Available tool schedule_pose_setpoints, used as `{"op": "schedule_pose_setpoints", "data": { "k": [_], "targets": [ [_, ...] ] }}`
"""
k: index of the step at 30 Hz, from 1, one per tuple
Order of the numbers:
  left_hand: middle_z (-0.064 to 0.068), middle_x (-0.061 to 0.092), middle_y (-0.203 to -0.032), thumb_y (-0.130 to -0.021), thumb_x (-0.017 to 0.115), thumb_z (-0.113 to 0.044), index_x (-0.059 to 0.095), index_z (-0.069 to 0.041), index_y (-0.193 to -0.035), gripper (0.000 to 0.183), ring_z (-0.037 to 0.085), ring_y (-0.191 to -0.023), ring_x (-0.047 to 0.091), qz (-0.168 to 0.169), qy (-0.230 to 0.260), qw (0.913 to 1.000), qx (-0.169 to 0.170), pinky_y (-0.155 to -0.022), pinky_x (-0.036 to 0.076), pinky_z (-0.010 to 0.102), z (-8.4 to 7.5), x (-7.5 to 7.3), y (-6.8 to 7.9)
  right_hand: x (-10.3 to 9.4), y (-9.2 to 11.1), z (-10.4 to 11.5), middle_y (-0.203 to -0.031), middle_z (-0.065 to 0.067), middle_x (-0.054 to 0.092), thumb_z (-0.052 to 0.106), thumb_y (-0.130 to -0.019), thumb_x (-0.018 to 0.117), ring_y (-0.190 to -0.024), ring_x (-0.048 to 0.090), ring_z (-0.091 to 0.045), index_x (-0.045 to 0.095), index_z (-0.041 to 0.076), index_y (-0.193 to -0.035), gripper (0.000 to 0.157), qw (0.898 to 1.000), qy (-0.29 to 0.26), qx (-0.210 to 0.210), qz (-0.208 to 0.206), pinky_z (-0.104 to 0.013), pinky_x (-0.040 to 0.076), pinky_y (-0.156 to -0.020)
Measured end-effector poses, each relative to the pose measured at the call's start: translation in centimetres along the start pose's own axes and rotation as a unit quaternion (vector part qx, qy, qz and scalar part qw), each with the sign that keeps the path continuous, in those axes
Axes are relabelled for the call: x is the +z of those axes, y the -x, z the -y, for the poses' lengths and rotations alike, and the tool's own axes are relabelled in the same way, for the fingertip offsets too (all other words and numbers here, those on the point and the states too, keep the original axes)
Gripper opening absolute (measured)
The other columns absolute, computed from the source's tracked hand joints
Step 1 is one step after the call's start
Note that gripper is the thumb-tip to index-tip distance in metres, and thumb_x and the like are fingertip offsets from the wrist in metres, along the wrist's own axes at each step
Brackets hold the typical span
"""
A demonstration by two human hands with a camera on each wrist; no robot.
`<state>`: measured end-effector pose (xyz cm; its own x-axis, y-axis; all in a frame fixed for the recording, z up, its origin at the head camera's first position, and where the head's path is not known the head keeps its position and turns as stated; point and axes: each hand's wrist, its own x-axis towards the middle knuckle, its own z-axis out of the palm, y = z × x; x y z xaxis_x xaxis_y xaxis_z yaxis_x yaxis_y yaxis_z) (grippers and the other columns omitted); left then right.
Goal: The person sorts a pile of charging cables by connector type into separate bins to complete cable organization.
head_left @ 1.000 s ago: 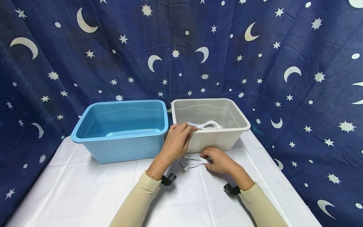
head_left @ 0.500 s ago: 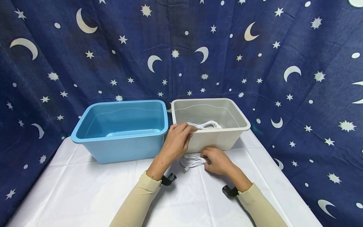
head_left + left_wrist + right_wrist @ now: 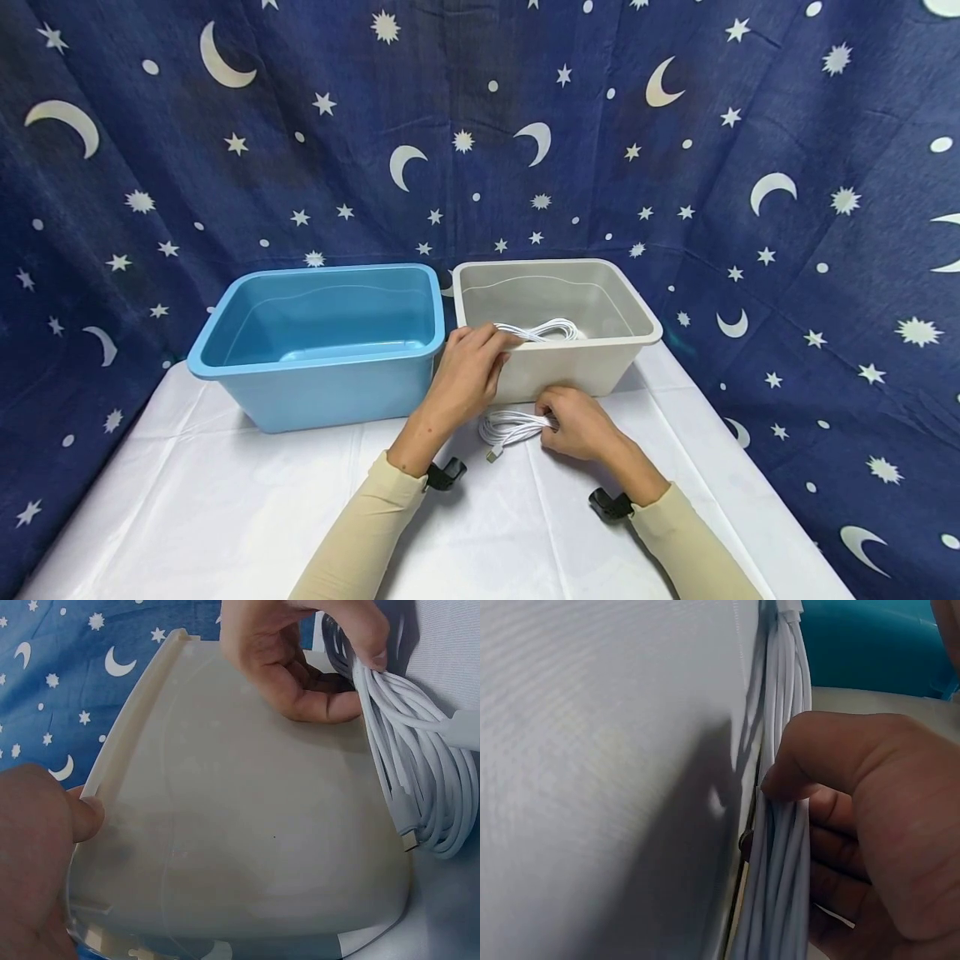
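Observation:
A coiled white USB cable lies on the white cloth in front of the beige bin. My right hand pinches the right end of the coil between thumb and fingers; the right wrist view shows the thumb across the bundled strands. The cable's metal plug points toward me. My left hand grips the bin's front rim near its left corner. In the left wrist view, the left thumb presses the bin's outer wall, and the other fingers are mostly hidden. Another white cable coil is inside the bin.
A blue bin stands left of the beige one, close beside it. White cloth covers the table. Behind and along the sides hangs a dark blue curtain with moons and stars.
My right hand has shifted slightly, first left and then right, and the pinched cable coil has moved a little right with it. My left hand has stayed on the rim.

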<state>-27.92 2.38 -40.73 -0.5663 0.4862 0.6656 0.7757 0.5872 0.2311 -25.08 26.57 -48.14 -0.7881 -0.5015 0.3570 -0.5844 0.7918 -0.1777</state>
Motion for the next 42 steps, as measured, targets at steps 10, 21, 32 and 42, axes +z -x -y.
{"op": "schedule_pose_setpoints", "data": {
  "k": [10,21,32,42],
  "targets": [
    [-0.003,0.067,-0.112,-0.107,0.06,-0.012,0.071,-0.02,-0.126,0.023,0.018,-0.105,0.066,-0.006,0.001,1.0,0.005,-0.104,0.042,0.042,0.1,0.1,0.0,-1.7,0.0,0.2,-0.085,0.011,0.062,0.009,-0.068,0.08,-0.081,0.06,-0.011,0.068,0.019,-0.084,0.023,0.999,-0.025,0.014,0.015,-0.034,0.052,-0.076],
    [-0.002,0.067,-0.114,-0.107,0.061,-0.012,0.071,-0.02,-0.127,0.024,0.019,-0.108,0.066,-0.009,0.0,0.9999,0.007,-0.104,0.041,0.042,0.1,0.1,0.0,-4.6,0.1,0.5,-0.085,0.012,0.065,0.009,-0.07,0.08,-0.081,0.061,-0.009,0.07,0.019,-0.086,0.022,0.999,-0.043,0.01,0.021,-0.034,0.053,-0.077],
    [-0.002,0.067,-0.113,-0.107,0.061,-0.012,0.071,-0.02,-0.127,0.023,0.018,-0.107,0.066,-0.007,-0.001,1.0,0.002,-0.106,0.041,0.042,0.0,0.2,0.0,-6.9,0.4,0.7,-0.082,0.015,0.063,0.007,-0.069,0.078,-0.076,0.056,-0.007,0.07,0.022,-0.085,0.023,0.998,-0.054,-0.015,-0.005,-0.031,0.049,-0.072],
    [-0.002,0.067,-0.115,-0.106,0.063,-0.012,0.071,-0.019,-0.126,0.023,0.019,-0.107,0.066,-0.008,0.001,1.0,0.002,-0.104,0.042,0.043,0.0,0.0,0.0,-9.2,0.1,1.0,-0.079,0.015,0.062,0.003,-0.068,0.078,-0.074,0.055,-0.006,0.069,0.021,-0.084,0.026,0.996,-0.088,-0.032,0.008,-0.027,0.046,-0.068]
  ]
}}
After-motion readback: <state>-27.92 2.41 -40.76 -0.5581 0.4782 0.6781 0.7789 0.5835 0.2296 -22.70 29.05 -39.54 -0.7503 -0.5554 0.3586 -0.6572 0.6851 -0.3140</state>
